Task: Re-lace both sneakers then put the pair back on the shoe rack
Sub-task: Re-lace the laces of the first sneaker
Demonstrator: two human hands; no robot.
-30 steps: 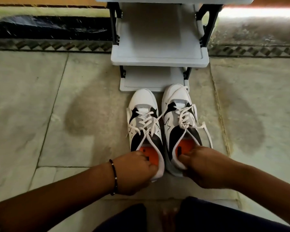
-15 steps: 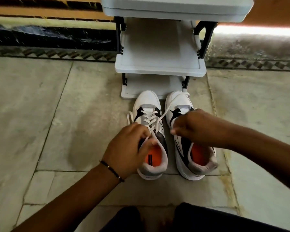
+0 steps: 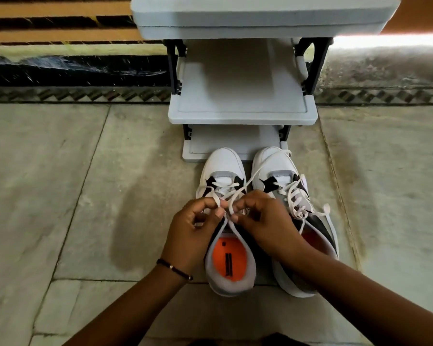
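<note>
Two white, black and grey sneakers with orange insoles stand side by side on the floor, toes toward the grey shoe rack (image 3: 243,113). My left hand (image 3: 193,233) and my right hand (image 3: 263,221) meet over the tongue of the left sneaker (image 3: 223,166), each pinching a strand of its white lace (image 3: 226,208). The right sneaker (image 3: 275,163) sits beside it with its lace (image 3: 295,198) loosely threaded and loose ends trailing over its toe and to the right. My right wrist covers part of the right sneaker's opening.
The rack has three grey shelves on black posts, all bare, with the lowest shelf (image 3: 233,143) touching the sneaker toes. Stone floor tiles (image 3: 60,196) spread on both sides. A dark patterned border (image 3: 73,94) runs along the wall behind. My knees show at the bottom edge.
Both hands moved forward from the sneaker heels, then came together over the left sneaker's tongue and took hold of its lace. The right hand left the right sneaker.
</note>
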